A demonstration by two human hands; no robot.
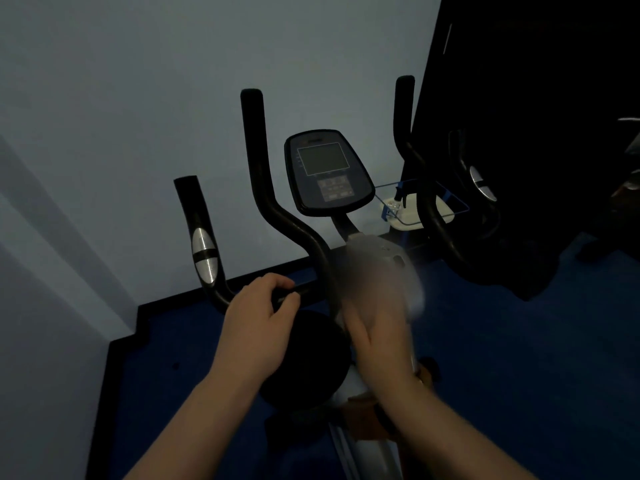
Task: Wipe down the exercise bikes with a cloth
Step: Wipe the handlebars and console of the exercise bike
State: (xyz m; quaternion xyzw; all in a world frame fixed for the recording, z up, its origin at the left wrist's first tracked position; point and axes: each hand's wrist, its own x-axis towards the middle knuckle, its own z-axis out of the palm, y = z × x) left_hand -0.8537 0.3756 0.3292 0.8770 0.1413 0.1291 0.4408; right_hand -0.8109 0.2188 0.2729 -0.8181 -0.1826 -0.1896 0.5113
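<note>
Black curved handlebar (277, 216) of the exercise bike sits before me; my left hand (258, 322) curls its fingers around its low crossbar. My right hand (379, 337) clutches a blurred pale cloth (384, 271) beside the grey console (327, 171).

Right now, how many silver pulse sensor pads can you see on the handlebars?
2. One silver pad sits on the left handle, above the left hand. The other is on the right handle in the dark area. More may be hidden in the shadow.
</note>
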